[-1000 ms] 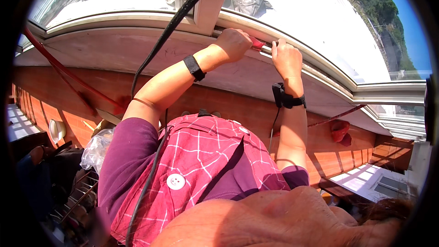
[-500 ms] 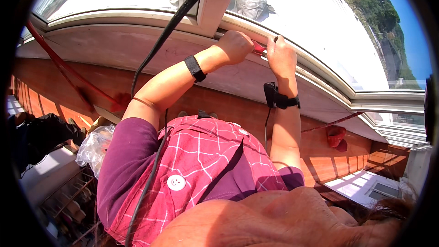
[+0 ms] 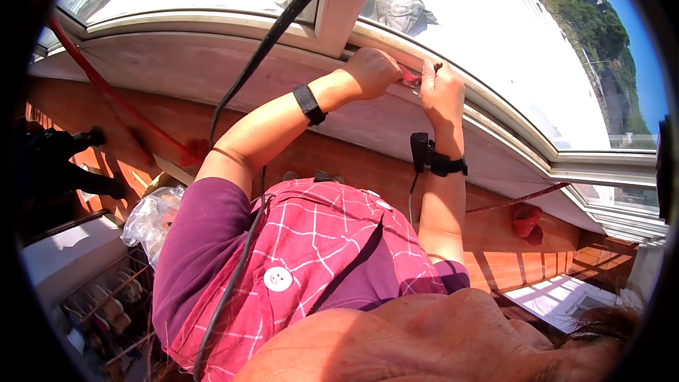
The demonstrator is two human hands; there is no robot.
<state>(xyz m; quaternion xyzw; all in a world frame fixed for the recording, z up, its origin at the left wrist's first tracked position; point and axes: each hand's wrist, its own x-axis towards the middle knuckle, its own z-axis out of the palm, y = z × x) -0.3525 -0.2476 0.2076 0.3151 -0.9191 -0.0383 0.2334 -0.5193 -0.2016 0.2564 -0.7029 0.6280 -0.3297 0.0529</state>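
At the window, both my arms reach forward to the sliding track (image 3: 488, 119) along its sill. My left hand (image 3: 375, 73) is closed in a fist above the track. From its right side sticks out a small red tool (image 3: 408, 75) with a shiny end, its exact kind too small to tell. Just right of that tool, my right hand (image 3: 443, 95) is closed, thumb up, with a short dark tip (image 3: 438, 66) poking out by the thumb. What the right fingers grip is mostly hidden. Black straps circle both wrists.
A black cable (image 3: 272, 35) crosses in front of the window. Red bars (image 3: 106, 88) slant at the left, and a red object (image 3: 526, 219) lies on the wooden floor at right. A clear plastic bag (image 3: 152, 219), a wire rack (image 3: 106, 304) and a dark-clothed person (image 3: 64, 163) are at left.
The view has shifted slightly, so the scene sits a little further right and lower. The dark-clothed person at left has changed position. My hands stay at the track, closed.
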